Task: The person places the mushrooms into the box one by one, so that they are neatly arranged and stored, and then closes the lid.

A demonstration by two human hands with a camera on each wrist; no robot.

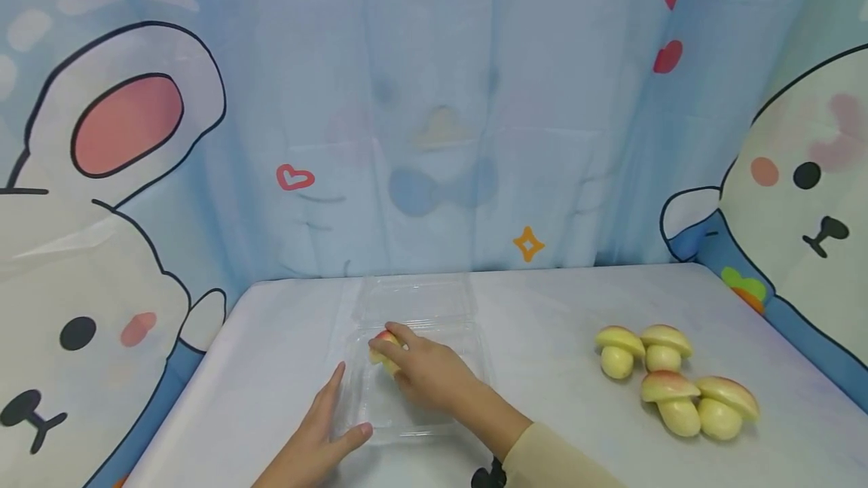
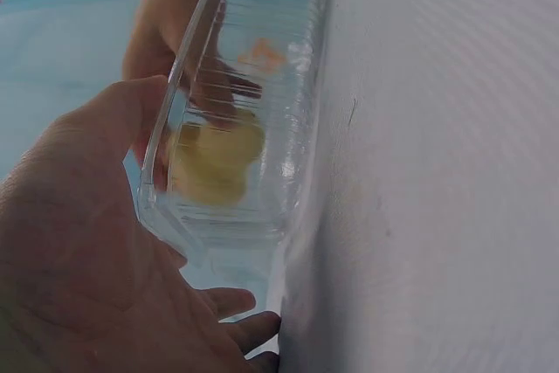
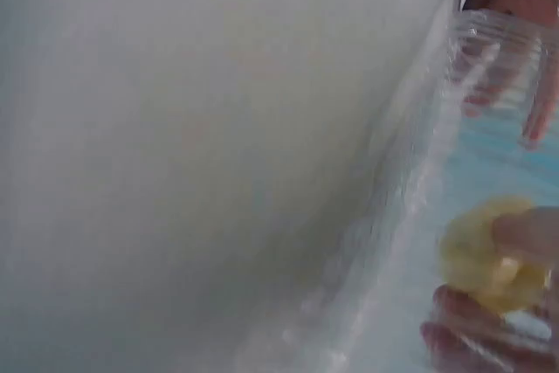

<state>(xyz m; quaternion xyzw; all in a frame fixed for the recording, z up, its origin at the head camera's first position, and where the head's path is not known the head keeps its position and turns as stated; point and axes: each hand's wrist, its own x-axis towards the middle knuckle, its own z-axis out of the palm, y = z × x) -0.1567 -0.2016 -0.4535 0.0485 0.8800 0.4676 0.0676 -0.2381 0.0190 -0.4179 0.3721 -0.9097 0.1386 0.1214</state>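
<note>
A clear plastic clamshell box (image 1: 420,422) lies on the table with its lid (image 1: 414,298) folded back. Inside its far left part, my right hand (image 1: 434,375) grips a yellow mushroom-shaped bun (image 1: 387,358) with a reddish cap. Through the box wall the bun (image 2: 218,159) shows in the left wrist view, and the bun (image 3: 493,255) appears blurred in the right wrist view. My left hand (image 1: 319,424) is at the box's near left side, fingers extended and thumb apart; the left wrist view has its thumb at the rim.
Several more mushroom-shaped buns (image 1: 667,390) stand in a cluster on the right of the white tabletop (image 1: 542,367). Behind the table hangs a blue cartoon curtain (image 1: 434,96). A small black object (image 1: 490,475) is by the right sleeve (image 1: 552,462).
</note>
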